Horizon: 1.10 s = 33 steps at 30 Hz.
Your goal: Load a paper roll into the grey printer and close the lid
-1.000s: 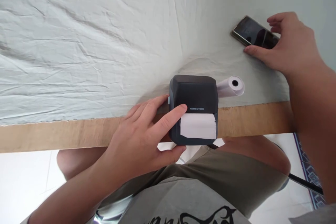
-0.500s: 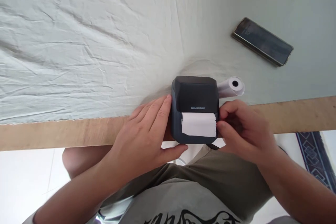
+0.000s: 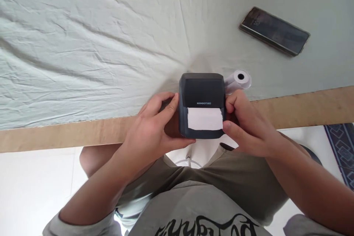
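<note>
A dark label printer point(image 3: 204, 90) with NIIMBOT lettering sits at the near edge of the cloth-covered table. A strip of white paper point(image 3: 205, 118) with torn-looking edges lies out of its slot over the front. My left hand point(image 3: 153, 125) grips the printer's left side, fingers bent against it and thumb along the near edge. At the right side my right hand point(image 3: 246, 123) has its curled fingers and thumb closed against the casing, near the paper's end. Behind the printer, to the right, lies a white paper roll point(image 3: 239, 80) with a black core, partly hidden.
A smartphone point(image 3: 275, 31) in a case lies at the back right on the wrinkled pale cloth point(image 3: 110, 44). Bare wood point(image 3: 96, 132) shows along the table's near edge. Below are my lap and a patterned blue mat point(image 3: 341, 147) on the white floor.
The view has shifted, so the table items appear higher. My left fingers have bent from lying flat to gripping the printer's side. My right hand stays closed at its right side.
</note>
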Each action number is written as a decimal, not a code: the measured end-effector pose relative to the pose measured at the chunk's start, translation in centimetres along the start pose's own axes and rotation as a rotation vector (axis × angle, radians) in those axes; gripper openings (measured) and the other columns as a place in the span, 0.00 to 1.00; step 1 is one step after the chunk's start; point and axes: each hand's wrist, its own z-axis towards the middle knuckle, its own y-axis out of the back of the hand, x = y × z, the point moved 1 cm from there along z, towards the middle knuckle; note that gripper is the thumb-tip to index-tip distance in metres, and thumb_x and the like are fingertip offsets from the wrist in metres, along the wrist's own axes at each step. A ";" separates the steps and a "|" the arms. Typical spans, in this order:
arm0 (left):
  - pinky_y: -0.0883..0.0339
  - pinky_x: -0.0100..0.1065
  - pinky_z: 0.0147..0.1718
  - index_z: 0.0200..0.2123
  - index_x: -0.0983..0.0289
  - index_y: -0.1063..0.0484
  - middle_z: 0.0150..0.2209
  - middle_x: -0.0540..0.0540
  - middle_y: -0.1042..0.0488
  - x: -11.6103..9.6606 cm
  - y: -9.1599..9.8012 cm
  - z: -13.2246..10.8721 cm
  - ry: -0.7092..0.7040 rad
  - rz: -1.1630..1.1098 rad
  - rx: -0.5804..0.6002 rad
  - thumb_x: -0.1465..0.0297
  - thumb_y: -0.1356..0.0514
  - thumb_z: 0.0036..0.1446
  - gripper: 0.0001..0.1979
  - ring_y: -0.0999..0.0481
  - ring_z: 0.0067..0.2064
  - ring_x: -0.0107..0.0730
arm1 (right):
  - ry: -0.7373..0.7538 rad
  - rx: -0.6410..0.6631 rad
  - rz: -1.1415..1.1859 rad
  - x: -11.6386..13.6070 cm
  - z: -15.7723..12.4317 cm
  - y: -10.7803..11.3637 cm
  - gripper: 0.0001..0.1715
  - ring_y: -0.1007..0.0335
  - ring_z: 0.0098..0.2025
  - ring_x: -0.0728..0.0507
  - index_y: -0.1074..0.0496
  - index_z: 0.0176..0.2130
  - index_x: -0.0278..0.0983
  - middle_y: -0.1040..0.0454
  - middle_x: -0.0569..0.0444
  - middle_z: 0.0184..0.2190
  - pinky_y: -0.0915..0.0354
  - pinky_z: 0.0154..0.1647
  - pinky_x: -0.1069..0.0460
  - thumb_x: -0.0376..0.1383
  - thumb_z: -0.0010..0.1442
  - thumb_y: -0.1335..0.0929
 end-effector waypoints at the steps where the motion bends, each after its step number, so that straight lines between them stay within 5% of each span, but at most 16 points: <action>1: 0.14 0.54 0.68 0.79 0.53 0.30 0.73 0.61 0.22 -0.1 0.0 0.0 0.009 -0.002 0.001 0.57 0.17 0.61 0.47 0.16 0.71 0.59 | 0.003 -0.002 -0.009 0.0 0.0 0.1 0.25 0.46 0.25 0.53 0.43 0.40 0.42 0.38 0.62 0.27 0.44 0.25 0.52 0.54 0.76 0.30; 6: 0.15 0.57 0.69 0.78 0.62 0.30 0.74 0.67 0.22 -0.3 0.4 0.2 0.043 0.026 0.015 0.55 0.19 0.60 0.49 0.16 0.71 0.63 | -0.026 -0.089 -0.080 1.1 0.0 0.1 0.20 0.41 0.24 0.52 0.41 0.38 0.41 0.34 0.60 0.26 0.45 0.26 0.51 0.46 0.81 0.35; 11: 0.16 0.57 0.69 0.80 0.65 0.34 0.75 0.69 0.21 -0.1 0.5 0.0 0.043 0.038 0.017 0.51 0.29 0.71 0.43 0.17 0.73 0.62 | -0.001 -0.214 -0.378 3.7 1.0 0.9 0.15 0.47 0.23 0.54 0.40 0.40 0.41 0.36 0.65 0.24 0.49 0.27 0.51 0.33 0.71 0.28; 15: 0.19 0.57 0.69 0.80 0.67 0.36 0.73 0.70 0.20 -0.3 0.1 -0.1 -0.048 0.091 0.020 0.50 0.37 0.79 0.39 0.16 0.72 0.61 | 0.071 -0.154 -0.559 5.0 2.4 1.9 0.11 0.47 0.23 0.53 0.36 0.40 0.41 0.35 0.64 0.24 0.52 0.28 0.49 0.34 0.68 0.28; 23: 0.20 0.54 0.70 0.80 0.69 0.36 0.72 0.70 0.19 -0.4 0.2 0.0 -0.082 0.105 0.011 0.50 0.40 0.81 0.38 0.16 0.71 0.58 | 0.049 -0.386 -0.486 6.2 4.5 2.1 0.06 0.31 0.26 0.51 0.31 0.43 0.41 0.23 0.62 0.28 0.42 0.36 0.49 0.35 0.73 0.29; 25: 0.19 0.55 0.69 0.79 0.70 0.36 0.71 0.71 0.19 -0.4 0.2 0.0 -0.092 0.109 0.012 0.49 0.40 0.81 0.38 0.16 0.71 0.59 | 0.027 -0.315 -0.511 5.9 4.9 1.9 0.06 0.33 0.28 0.51 0.31 0.41 0.40 0.24 0.59 0.29 0.44 0.36 0.49 0.35 0.74 0.30; 29: 0.18 0.56 0.67 0.79 0.70 0.36 0.70 0.72 0.18 -0.4 0.2 0.0 -0.106 0.105 0.009 0.49 0.41 0.81 0.38 0.15 0.70 0.60 | 0.049 -0.074 -0.629 4.9 6.0 1.8 0.07 0.54 0.23 0.52 0.30 0.36 0.39 0.36 0.58 0.21 0.58 0.31 0.47 0.29 0.67 0.30; 33: 0.17 0.57 0.66 0.79 0.70 0.35 0.70 0.72 0.18 -0.5 0.2 0.0 -0.104 0.089 -0.006 0.51 0.40 0.81 0.37 0.15 0.69 0.61 | 0.083 0.135 -0.623 5.0 7.3 2.2 0.15 0.61 0.22 0.52 0.35 0.33 0.38 0.39 0.57 0.21 0.62 0.31 0.46 0.29 0.62 0.26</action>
